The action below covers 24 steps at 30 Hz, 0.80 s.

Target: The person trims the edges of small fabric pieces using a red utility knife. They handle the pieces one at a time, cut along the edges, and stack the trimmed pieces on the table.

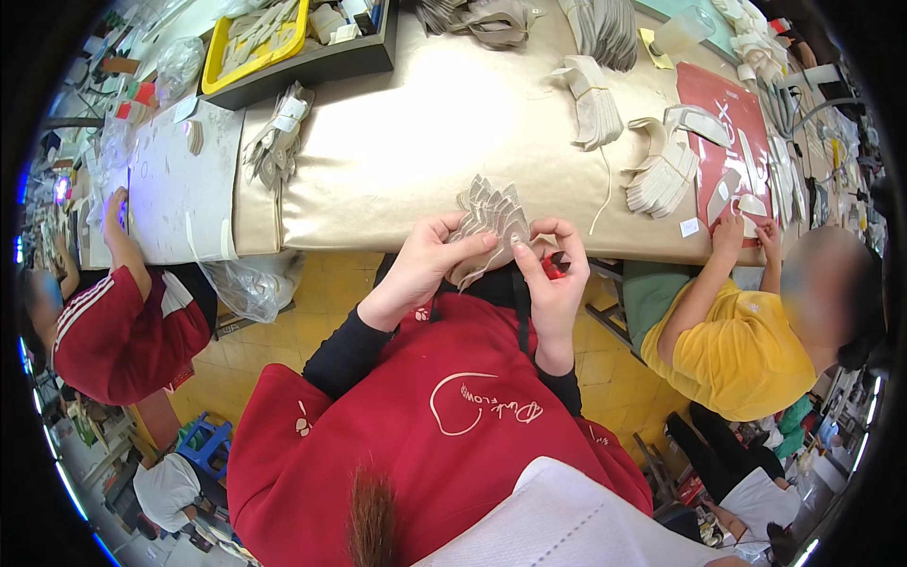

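A fanned stack of beige, scallop-edged fabric pieces (493, 215) is held up in front of my chest, close to the table's near edge. My left hand (427, 260) grips the stack from the left, its thumb pressed on top of the pieces. My right hand (554, 298) is closed round small red-handled snips (556, 266) with dark blades. The right thumb and fingertips also touch the right edge of the stack. Part of the snips is hidden inside the right hand.
A gold-covered table (378, 180) spans the front. Bundled strips (280, 137) lie on its left, more strip bundles (661, 175) on its right. A yellow tray (223, 71) sits in a dark box at far left. Co-workers in yellow (746, 354) and dark red (132, 335) sit either side.
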Available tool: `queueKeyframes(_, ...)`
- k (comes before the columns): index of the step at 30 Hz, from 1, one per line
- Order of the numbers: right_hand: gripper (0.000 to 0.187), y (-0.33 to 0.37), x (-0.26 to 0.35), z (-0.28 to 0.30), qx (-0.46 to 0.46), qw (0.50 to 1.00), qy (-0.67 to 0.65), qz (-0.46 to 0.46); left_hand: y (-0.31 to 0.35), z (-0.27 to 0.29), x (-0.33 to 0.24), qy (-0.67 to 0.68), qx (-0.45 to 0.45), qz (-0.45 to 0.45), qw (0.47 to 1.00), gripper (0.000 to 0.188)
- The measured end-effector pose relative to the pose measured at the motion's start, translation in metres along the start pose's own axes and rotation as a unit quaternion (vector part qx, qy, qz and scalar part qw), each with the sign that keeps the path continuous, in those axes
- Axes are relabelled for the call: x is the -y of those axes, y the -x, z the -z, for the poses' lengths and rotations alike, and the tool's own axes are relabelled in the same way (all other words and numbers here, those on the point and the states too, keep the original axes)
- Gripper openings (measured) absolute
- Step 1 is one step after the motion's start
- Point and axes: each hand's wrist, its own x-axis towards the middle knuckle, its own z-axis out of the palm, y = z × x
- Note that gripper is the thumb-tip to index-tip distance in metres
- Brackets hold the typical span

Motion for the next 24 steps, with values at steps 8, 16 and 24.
queueKeyframes(8, 0.021, -0.01, -0.008, -0.004, -0.044, 0.988, 0.098, 0.108, -0.006, -0.001, 0.002, 0.052, 0.001, -0.03, 0.998, 0.023)
queueKeyframes(16, 0.015, -0.001, -0.013, 0.009, 0.033, 0.988, -0.123, 0.083, -0.011, 0.003, -0.001, 0.054, -0.053, -0.043, 0.996, 0.022)
queueKeyframes(24, 0.041, -0.01, -0.01, 0.003, -0.003, 0.993, -0.094, -0.067, -0.009, -0.005, -0.003, 0.029, -0.053, -0.063, 0.996, 0.024)
